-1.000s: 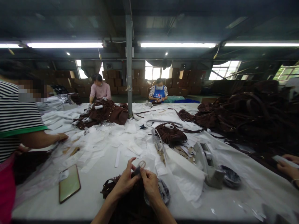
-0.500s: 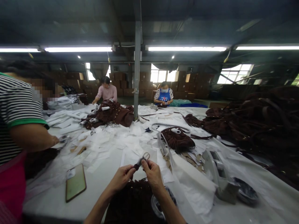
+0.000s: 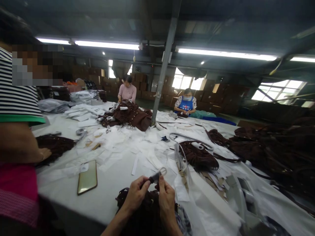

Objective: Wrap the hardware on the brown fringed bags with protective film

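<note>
A dark brown bag strap (image 3: 155, 178), with a pale loop or ring at its tip, is raised in front of me. It looks partly wrapped in clear or whitish film. My left hand (image 3: 136, 192) is closed on the strap's lower part, fingers wrapped round it. My right hand (image 3: 166, 195) pinches it near the loop, thumb up. Right below both hands lies a dark brown bag (image 3: 145, 213) with a gathered top, partly hidden by my forearms. Clear plastic shows beside my right wrist.
A phone (image 3: 87, 177) lies to the left. White paper sheets (image 3: 123, 146) cover much of the table. At right stand a brown bag (image 3: 197, 154), a grey tape dispenser (image 3: 242, 196) and a heap of brown bags (image 3: 275, 147). A post (image 3: 163, 65) rises mid-table. A co-worker's arm (image 3: 19, 144) reaches in at left.
My view has tilted and turned left, so the scene sits further right. Both hands still hold the strap. The co-worker at left has straightened somewhat, hand now on a brown bag.
</note>
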Available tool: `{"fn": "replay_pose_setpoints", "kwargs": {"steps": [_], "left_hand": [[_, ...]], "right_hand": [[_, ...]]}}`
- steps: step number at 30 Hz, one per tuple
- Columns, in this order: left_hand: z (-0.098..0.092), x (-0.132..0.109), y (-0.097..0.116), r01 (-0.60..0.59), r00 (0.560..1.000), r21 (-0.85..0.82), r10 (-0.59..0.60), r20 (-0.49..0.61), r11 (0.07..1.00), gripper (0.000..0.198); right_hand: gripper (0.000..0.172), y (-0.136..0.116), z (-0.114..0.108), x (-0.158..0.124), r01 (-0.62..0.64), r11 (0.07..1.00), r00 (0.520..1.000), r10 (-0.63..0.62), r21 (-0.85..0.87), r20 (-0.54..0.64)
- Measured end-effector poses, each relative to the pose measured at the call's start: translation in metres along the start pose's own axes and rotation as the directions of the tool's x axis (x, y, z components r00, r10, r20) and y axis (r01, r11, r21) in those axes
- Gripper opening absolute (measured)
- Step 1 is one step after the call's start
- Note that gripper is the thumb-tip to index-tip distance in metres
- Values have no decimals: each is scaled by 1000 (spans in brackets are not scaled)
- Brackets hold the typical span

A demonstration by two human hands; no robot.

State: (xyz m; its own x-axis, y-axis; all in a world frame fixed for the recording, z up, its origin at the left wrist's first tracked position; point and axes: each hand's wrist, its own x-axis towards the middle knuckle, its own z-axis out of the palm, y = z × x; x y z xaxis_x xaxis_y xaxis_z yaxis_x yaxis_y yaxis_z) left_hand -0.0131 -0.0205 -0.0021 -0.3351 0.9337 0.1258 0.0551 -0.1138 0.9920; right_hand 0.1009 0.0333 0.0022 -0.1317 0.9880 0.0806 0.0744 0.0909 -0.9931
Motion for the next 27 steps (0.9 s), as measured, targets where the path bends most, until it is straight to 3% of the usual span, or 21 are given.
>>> {"fn": "replay_pose_setpoints", "kwargs": {"steps": [9, 12, 15, 20, 24, 27], "left_hand": [[-9, 7, -1, 41, 994, -253, -15, 106, 967, 33], [-10, 7, 2, 50, 992, -258, -18, 125, 965, 44], [-8, 10, 6, 47, 989, -232, -13, 146, 972, 40], [-3, 12, 5, 48, 999, -304, -48, 6, 952, 39], [-2, 10, 2, 58, 998, -303, -52, 29, 951, 37], [-2, 8, 2, 73, 997, -324, -74, 9, 943, 35]], "right_hand": [[55, -11, -5, 10, 94, 991, 970, -69, -100, 232], [54, -15, -10, 13, 147, 979, 943, -95, -143, 319], [52, -20, -13, 13, 199, 966, 924, -129, -166, 360], [50, -16, -13, 11, 91, 990, 927, -44, -111, 374], [46, -5, -10, 10, -9, 998, 931, 32, -65, 363], [42, -3, -8, 7, 37, 995, 935, -4, -87, 354]]}}
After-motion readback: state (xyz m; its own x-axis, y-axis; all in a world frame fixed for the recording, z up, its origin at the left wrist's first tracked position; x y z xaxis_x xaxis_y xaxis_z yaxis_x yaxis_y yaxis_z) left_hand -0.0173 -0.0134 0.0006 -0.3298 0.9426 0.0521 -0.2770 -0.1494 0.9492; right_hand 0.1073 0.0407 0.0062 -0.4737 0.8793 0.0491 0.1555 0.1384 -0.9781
